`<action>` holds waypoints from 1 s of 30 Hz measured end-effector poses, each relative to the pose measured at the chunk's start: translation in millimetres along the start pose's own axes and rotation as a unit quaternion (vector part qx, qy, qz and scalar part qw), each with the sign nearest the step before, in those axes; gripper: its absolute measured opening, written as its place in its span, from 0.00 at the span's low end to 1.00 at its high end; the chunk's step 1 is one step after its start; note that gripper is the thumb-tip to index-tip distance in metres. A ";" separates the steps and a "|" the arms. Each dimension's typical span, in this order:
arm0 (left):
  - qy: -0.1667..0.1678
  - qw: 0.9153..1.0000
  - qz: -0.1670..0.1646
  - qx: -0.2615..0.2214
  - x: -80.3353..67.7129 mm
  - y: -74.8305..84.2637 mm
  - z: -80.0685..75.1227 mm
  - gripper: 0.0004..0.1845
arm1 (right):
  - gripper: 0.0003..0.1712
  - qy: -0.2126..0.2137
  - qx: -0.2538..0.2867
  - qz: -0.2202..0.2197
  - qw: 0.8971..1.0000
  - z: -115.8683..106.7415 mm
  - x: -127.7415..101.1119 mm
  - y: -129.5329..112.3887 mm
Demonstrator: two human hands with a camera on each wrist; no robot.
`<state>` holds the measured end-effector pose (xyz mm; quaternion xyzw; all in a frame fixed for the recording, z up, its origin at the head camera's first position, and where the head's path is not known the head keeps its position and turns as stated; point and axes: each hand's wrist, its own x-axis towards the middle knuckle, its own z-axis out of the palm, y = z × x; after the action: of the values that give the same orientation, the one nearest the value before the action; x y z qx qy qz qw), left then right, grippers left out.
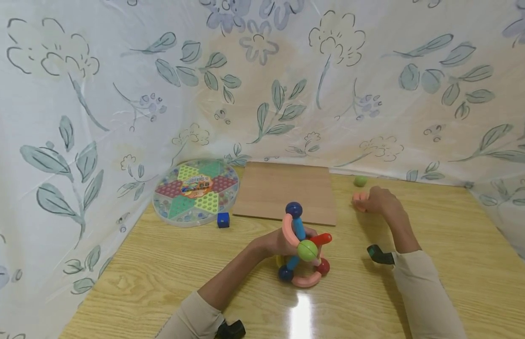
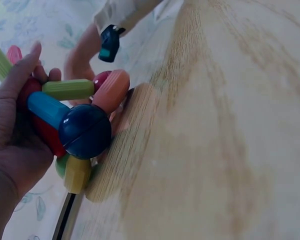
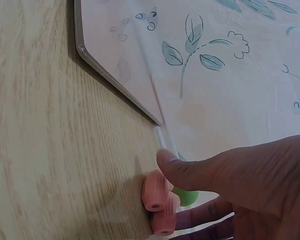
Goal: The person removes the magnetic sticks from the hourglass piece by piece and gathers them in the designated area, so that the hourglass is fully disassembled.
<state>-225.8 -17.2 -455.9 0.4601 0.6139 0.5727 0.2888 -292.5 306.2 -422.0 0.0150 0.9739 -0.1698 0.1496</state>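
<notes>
My left hand (image 1: 281, 241) grips a magnetic ball-and-rod model, with navy balls (image 1: 294, 210), a green ball (image 1: 307, 250), a red ball (image 1: 322, 266), curved pink rods (image 1: 306, 281) and straight blue and red rods. The left wrist view shows the palm behind it, with a lime rod (image 2: 67, 89) and a yellow rod (image 2: 77, 175) in the model too. Over at the right, my right hand (image 1: 383, 201) has its thumb and fingers about two pink rods (image 3: 158, 192) at the tabletop, seemingly pinching them. Just behind these is a loose green ball (image 1: 360, 181).
A round Chinese checkers box (image 1: 196, 192) lies at the back left, beside a small blue cube (image 1: 223, 220). Next to it a flat wooden board (image 1: 288, 190) lies on the wood-grain table (image 1: 161, 273). Floral cloth (image 1: 262, 84) hangs behind and at the left.
</notes>
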 end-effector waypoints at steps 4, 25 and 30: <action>0.001 1.000 -0.004 -0.003 -0.4 -2.2 0.4 0.05 | 0.26 -0.002 -0.001 0.010 1.000 0.5 -0.4 0.0; -0.006 1.000 -0.002 -0.021 -2.7 -4.6 1.4 0.06 | 0.29 -0.003 -0.001 -0.008 1.000 0.8 -3.3 2.1; -0.004 1.000 -0.002 -0.013 -2.8 -5.5 1.5 0.05 | 0.31 0.009 0.001 -0.043 0.999 -8.6 -4.7 2.0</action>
<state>-224.7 -18.6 -461.9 0.4573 0.6065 0.5778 0.2986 -290.3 311.0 -413.6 -0.0250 0.9748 -0.1770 0.1334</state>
